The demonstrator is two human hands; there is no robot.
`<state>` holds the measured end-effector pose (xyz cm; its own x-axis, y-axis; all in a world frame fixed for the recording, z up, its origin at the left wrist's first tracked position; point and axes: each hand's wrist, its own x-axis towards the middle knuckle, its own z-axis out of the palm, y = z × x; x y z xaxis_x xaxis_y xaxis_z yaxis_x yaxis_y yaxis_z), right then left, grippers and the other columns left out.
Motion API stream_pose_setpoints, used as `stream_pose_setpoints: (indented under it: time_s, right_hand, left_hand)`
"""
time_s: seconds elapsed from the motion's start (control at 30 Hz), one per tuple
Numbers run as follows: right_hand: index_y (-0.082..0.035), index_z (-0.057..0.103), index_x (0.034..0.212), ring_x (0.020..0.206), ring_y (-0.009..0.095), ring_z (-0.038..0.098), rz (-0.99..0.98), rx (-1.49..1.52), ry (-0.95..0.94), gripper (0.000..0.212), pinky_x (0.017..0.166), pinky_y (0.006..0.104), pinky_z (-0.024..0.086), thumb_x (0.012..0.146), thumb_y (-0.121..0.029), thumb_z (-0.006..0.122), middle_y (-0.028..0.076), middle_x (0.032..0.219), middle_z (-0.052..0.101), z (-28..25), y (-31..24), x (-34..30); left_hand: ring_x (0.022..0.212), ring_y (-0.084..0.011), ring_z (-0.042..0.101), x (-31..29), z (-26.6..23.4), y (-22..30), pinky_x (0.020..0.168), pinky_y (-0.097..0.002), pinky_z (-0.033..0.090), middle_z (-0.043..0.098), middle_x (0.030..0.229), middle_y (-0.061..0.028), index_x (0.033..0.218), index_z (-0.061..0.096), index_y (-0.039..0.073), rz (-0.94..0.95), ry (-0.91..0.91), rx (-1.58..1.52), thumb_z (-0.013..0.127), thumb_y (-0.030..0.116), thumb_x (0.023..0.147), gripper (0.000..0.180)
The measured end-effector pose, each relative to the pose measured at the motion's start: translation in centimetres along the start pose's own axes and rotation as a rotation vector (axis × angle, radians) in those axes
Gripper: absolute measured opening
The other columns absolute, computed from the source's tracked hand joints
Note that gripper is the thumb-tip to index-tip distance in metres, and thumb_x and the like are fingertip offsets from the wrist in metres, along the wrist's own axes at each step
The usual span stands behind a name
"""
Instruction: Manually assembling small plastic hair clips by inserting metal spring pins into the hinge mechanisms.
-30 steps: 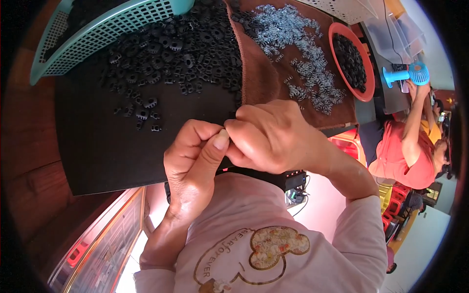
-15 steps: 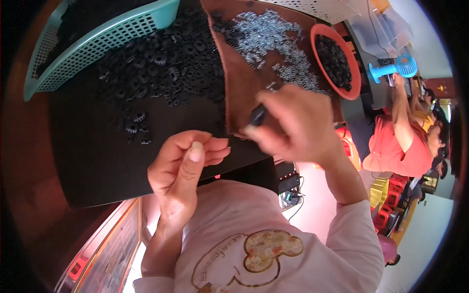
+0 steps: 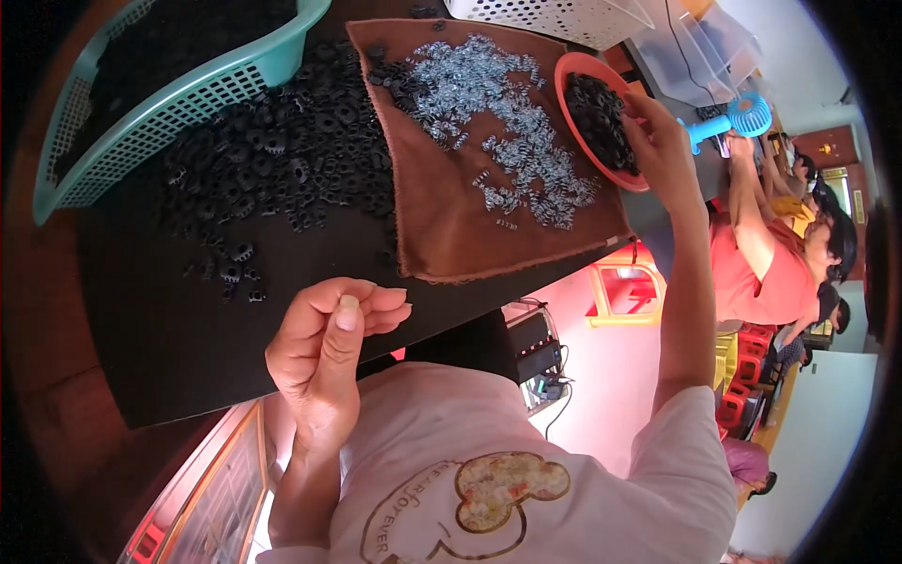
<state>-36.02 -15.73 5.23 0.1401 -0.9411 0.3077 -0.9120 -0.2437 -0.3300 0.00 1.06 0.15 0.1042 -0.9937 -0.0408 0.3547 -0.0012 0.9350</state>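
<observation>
My left hand [image 3: 319,352] is closed near the table's front edge, its thumb laid against the curled fingers. Whatever those fingers may hold is hidden. My right hand [image 3: 665,150] reaches over the rim of a red-orange bowl [image 3: 570,115], thumb and fingers apart, no piece visible between them. Small black plastic pieces [image 3: 598,113] fill that bowl beneath the fingertips. To the bowl's left, many small metal coil springs [image 3: 526,164] lie scattered on a brown cloth [image 3: 442,226]. A wide heap of black toothed plastic parts [image 3: 282,160] spreads over the dark table [image 3: 178,338].
A green perforated basket [image 3: 178,122] holding black parts stands at the far left. Behind the cloth is a white perforated basket [image 3: 554,21]. A blue handheld fan [image 3: 742,117] stands beyond the bowl, near a seated person in red [image 3: 766,273]. An orange stool [image 3: 628,287] stands below.
My right hand has moved away and to the right, from above the cloth to the bowl. The black piece it held no longer shows. My left hand keeps its pose. The view has shifted slightly.
</observation>
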Motion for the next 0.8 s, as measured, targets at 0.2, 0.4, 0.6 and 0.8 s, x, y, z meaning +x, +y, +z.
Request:
stream_pose_setpoints:
  time_s: [0.2,0.4,0.6,0.8]
  right_hand:
    - [-0.001,0.062,0.109,0.08,0.025,0.064,-0.245,0.301,-0.006,0.021,0.071,0.0326,0.05,0.089,-0.01,0.063,0.015,0.093,0.064,2.9,-9.1,-1.3]
    - [-0.006,0.062,0.096,0.071,0.03,0.062,-0.667,0.364,-0.174,0.017,0.06,0.0397,0.052,0.08,-0.006,0.064,0.008,0.09,0.058,8.1,-17.8,-1.4]
    - [-0.004,0.061,0.085,0.072,0.028,0.063,-0.797,0.248,-0.215,0.009,0.055,0.039,0.051,0.081,-0.011,0.064,0.008,0.09,0.056,12.1,-22.7,0.9]
    - [-0.003,0.063,0.085,0.076,0.027,0.063,-0.851,0.152,-0.285,0.012,0.06,0.0395,0.052,0.081,-0.014,0.063,0.01,0.089,0.054,12.7,-25.2,0.8]
  left_hand:
    - [0.074,-0.0143,0.066,-0.2,-0.5,-0.2,0.07,-0.028,0.056,0.069,0.087,-0.011,0.096,0.061,-0.004,0.017,-0.076,0.039,0.053,0.014,0.1,0.021]
    - [0.063,-0.0085,0.061,-0.4,-1.2,-0.1,0.059,-0.0221,0.051,0.068,0.077,-0.0076,0.092,0.062,-0.004,0.041,-0.135,0.136,0.057,0.012,0.098,0.018]
    - [0.06,-0.0079,0.058,-0.3,-1.2,-0.2,0.056,-0.0214,0.049,0.065,0.072,-0.0054,0.093,0.062,-0.004,0.069,-0.125,0.151,0.057,0.011,0.098,0.017]
    - [0.059,-0.0082,0.058,-0.4,-1.8,-0.2,0.055,-0.0225,0.049,0.063,0.07,-0.0051,0.092,0.061,-0.004,0.116,-0.14,0.12,0.057,0.013,0.098,0.018]
